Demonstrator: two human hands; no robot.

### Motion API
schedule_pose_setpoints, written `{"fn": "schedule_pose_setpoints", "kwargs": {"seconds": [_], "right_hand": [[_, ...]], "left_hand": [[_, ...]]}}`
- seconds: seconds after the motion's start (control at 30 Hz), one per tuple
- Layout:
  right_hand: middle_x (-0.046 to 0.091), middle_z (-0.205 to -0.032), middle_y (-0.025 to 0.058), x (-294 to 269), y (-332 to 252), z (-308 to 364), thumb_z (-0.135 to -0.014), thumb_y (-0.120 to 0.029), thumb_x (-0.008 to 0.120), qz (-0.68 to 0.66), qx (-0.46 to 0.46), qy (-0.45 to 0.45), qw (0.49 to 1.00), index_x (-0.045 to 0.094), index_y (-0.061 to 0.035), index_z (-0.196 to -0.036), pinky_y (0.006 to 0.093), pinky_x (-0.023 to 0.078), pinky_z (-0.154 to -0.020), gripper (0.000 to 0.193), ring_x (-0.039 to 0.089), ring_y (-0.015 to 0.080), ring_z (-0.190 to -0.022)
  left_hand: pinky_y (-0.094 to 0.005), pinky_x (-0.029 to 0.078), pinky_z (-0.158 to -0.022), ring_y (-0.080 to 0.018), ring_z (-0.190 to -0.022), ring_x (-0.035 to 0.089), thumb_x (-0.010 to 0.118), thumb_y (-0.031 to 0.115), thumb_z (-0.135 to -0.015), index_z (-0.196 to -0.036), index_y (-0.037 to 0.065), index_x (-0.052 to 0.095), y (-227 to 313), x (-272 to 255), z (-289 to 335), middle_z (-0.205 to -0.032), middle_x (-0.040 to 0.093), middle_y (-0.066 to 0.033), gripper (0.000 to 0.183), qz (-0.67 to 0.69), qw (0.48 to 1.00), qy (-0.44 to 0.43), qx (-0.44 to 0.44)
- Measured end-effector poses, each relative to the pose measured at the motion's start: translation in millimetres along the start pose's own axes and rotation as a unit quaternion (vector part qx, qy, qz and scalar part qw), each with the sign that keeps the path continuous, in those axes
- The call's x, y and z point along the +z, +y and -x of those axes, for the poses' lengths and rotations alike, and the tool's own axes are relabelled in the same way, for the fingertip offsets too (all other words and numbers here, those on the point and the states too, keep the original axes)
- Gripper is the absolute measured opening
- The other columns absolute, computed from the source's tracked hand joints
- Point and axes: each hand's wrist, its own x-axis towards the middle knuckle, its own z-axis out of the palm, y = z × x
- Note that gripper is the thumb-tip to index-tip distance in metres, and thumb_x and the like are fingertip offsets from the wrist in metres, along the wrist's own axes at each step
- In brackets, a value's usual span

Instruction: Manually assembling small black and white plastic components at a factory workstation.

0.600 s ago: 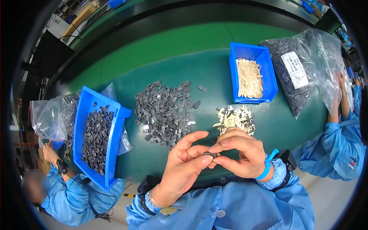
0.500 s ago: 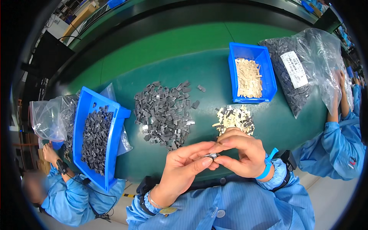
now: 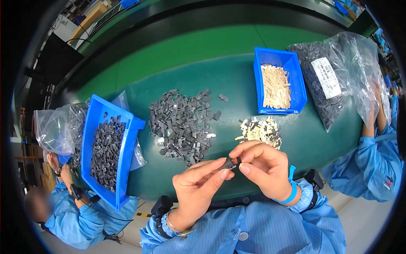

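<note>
Dark grey part (image 3: pixel 229 164) is in the left hand (image 3: pixel 195 184), pinched between thumb and fingers, above the tabletop (image 3: pixel 237 95) and close to its near edge. The right hand (image 3: pixel 267 169) grasps a small black strip (image 3: pixel 239 160) between thumb and forefinger, just beside this part; whether the two pieces touch, one cannot tell. Beyond the left hand lies a loose pile of dark grey parts (image 3: pixel 182 127). Beyond the right hand lies a smaller pile of cream and black strips (image 3: pixel 259 130), and behind it, farther from the near edge, stands a blue bin (image 3: pixel 277 111) with beige strips. Toward the left, a larger blue bin (image 3: pixel 127 161), full of dark parts, reaches almost to the near edge. On the right lies a clear bag (image 3: pixel 311 72) of dark pieces.
</note>
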Motion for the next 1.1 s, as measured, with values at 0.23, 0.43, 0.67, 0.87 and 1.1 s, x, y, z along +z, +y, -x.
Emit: {"fn": "schedule_pose_setpoints", "kwargs": {"seconds": [0.23, 0.43, 0.67, 0.87, 1.1], "right_hand": [[0.053, -0.101, 0.0141, 3.1, -0.5, -1.4, -0.081, 0.006, 0.054, -0.024, 0.032, 0.002, 0.999, 0.053, 0.0035, -0.088, 0.029, 0.049, -0.072, 0.008, 0.058, 0.016, -0.08], [0.054, -0.098, 0.0129, 4.0, -0.6, -0.5, -0.08, 0.008, 0.055, -0.015, 0.043, 0.016, 0.999, 0.054, 0.0034, -0.086, 0.0273, 0.049, -0.07, 0.008, 0.058, 0.0148, -0.079], [0.055, -0.094, 0.0117, 3.3, 1.6, 0.1, -0.077, 0.007, 0.058, 0.031, 0.023, 0.027, 0.999, 0.055, 0.0032, -0.083, 0.0264, 0.049, -0.07, 0.008, 0.058, 0.0138, -0.079], [0.055, -0.093, 0.0115, 5.0, -3.1, -1.4, -0.077, 0.008, 0.058, 0.028, 0.036, 0.027, 0.999, 0.055, 0.0031, -0.082, 0.0257, 0.05, -0.067, 0.008, 0.058, 0.0139, -0.079], [0.055, -0.09, 0.011, 5.6, -3.8, -2.3, -0.075, 0.008, 0.059, 0.063, 0.011, 0.028, 0.998, 0.055, 0.0024, -0.081, 0.0248, 0.05, -0.065, 0.009, 0.058, 0.0135, -0.075]], "left_hand": [[-0.0256, 0.053, -0.069, -0.0192, -0.079, 0.064, 0.061, -0.007, -0.076, -0.1, -0.005, 0.06, -1.6, 0.7, 0.1, -0.094, 0.062, -0.0172, 0.024, -0.028, 1.0, 0.007, 0.008], [-0.0253, 0.053, -0.068, -0.0186, -0.078, 0.064, 0.061, -0.008, -0.076, -0.1, -0.005, 0.061, -0.4, 2.8, 0.7, -0.092, 0.062, -0.0161, 0.024, -0.039, 0.999, 0.013, 0.0], [-0.0251, 0.053, -0.067, -0.0186, -0.078, 0.064, 0.062, -0.008, -0.076, -0.1, -0.005, 0.061, 0.7, 2.8, 1.2, -0.091, 0.062, -0.0157, 0.024, -0.048, 0.999, 0.016, -0.006], [-0.0251, 0.053, -0.068, -0.0189, -0.079, 0.064, 0.061, -0.008, -0.076, -0.099, -0.006, 0.061, 3.4, 4.1, 0.3, -0.093, 0.062, -0.0162, 0.024, -0.062, 0.998, 0.007, -0.001], [-0.0259, 0.053, -0.07, -0.0195, -0.08, 0.064, 0.061, -0.008, -0.076, -0.099, -0.006, 0.06, 3.9, 4.7, 0.1, -0.094, 0.061, -0.0172, 0.023, -0.072, 0.997, -0.002, 0.009]]}}
